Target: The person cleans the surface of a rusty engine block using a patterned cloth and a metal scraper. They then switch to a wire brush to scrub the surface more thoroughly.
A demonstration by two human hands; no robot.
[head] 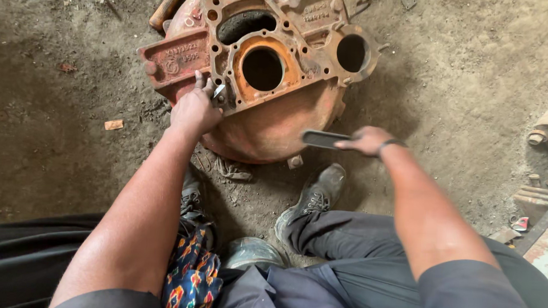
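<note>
Rusty orange housing (270, 81) lies on dirt floor (470, 88), just ahead of both hands. L hand (195, 109) fingers pinch small metal tool (218, 91) against housing's flange. R hand (367, 140) fingers wrapped round dark flat bar (323, 139), over housing's lower edge.

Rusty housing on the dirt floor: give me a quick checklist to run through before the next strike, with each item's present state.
1. Left hand steadies the small metal tool on the housing: ok.
2. Right hand grips the dark bar: ok.
3. Left fingers away from the tool tip: not ok, right beside it.
4. Housing resting stably: cannot tell.
5. Shoe away from the housing: not ok, close under it.
</note>
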